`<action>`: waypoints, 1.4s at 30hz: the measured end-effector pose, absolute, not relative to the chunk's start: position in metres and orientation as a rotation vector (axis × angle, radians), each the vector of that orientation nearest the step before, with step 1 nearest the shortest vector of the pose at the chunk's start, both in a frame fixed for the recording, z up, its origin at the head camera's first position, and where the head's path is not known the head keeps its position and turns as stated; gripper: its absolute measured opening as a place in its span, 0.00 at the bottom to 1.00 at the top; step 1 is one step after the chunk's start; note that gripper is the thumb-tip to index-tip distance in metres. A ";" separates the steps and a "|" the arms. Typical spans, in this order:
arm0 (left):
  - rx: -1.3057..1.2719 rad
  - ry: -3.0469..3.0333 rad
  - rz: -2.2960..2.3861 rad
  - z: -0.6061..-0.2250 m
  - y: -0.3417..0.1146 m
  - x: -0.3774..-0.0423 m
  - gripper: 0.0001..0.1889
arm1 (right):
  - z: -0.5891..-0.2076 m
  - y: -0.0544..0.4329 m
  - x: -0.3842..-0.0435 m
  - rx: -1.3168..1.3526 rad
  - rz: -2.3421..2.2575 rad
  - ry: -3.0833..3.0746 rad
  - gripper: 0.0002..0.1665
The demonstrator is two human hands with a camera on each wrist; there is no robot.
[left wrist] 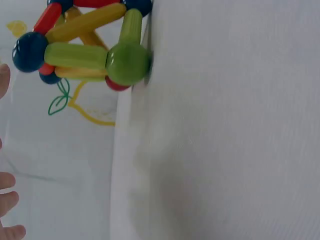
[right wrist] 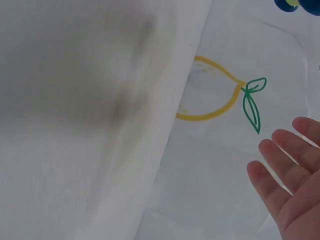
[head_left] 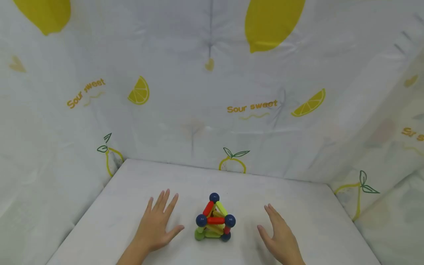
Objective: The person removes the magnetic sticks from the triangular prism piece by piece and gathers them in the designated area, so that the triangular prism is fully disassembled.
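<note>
A small frame of magnetic rods and balls (head_left: pixel 216 221) stands on the white table between my two hands. Dark blue balls and one green ball (left wrist: pixel 128 64) sit at its corners, joined by red, yellow and green rods. To its left, my left hand (head_left: pixel 154 226) is spread with straight fingers and holds nothing. My right hand (head_left: pixel 281 237) is on the other side, its fingers extended and its thumb apart, also holding nothing. Neither hand touches the frame. Only fingertips of the left hand show at the edge of the left wrist view.
The white table (head_left: pixel 139 184) ends at a back edge against a hanging white sheet (head_left: pixel 185 88) printed with lemons and lettering. The sheet also rises along the left and right sides of the table.
</note>
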State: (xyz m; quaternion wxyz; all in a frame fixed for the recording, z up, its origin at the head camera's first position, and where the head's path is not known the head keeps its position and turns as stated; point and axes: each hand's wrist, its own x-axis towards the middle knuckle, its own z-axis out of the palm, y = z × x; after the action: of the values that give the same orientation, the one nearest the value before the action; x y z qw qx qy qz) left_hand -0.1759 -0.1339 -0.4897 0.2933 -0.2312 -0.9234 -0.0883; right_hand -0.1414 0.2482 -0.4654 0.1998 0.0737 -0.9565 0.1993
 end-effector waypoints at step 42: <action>-0.931 -2.060 -1.353 -0.520 -0.044 -0.180 0.19 | -0.489 0.163 -0.154 0.208 1.691 -2.289 0.22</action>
State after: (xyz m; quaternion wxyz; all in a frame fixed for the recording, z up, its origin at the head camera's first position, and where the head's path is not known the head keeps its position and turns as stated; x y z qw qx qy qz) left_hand -0.1796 -0.0444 -0.5196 0.2509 -0.3420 -0.7570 -0.4970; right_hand -0.1541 0.1634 -0.4888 0.1433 0.0722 -0.7938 0.5866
